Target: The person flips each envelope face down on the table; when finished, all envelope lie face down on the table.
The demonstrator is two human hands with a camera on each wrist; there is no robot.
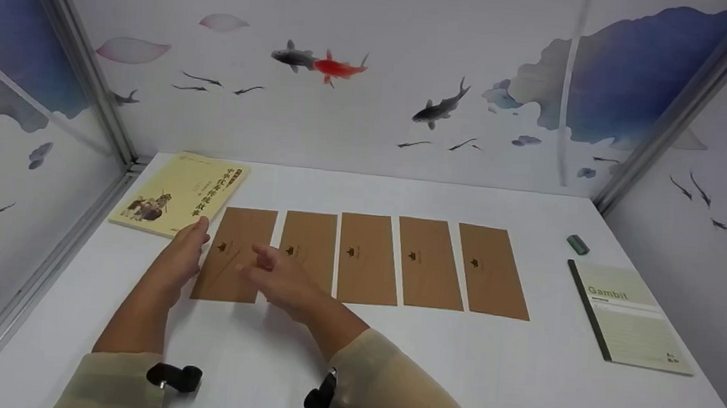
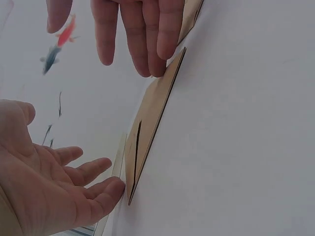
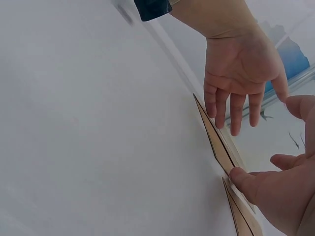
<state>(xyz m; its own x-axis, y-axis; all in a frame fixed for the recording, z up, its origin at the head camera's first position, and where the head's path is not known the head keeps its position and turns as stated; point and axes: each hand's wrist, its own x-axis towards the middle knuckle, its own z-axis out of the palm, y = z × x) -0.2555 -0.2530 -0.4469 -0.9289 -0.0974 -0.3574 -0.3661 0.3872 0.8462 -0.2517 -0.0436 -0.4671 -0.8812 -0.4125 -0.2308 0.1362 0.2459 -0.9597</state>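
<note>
Specifically, the leftmost brown booklet [image 1: 225,261] lies near-right of the yellow book [image 1: 179,188], with four matching booklets [image 1: 369,262] aligned farther right of that book. The left hand [image 1: 177,258] is just in front of the book; the right hand [image 1: 284,285] is farther rightward. Both, fingers loosely extended, grip nothing.

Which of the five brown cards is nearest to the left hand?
The leftmost card, beside the yellow book. The left hand is by it; the others lie farther right.

White walls [image 1: 342,138] with painted fish [image 1: 341,68], grey metal posts [image 1: 84,50], white tabletop [image 1: 549,383]
</note>
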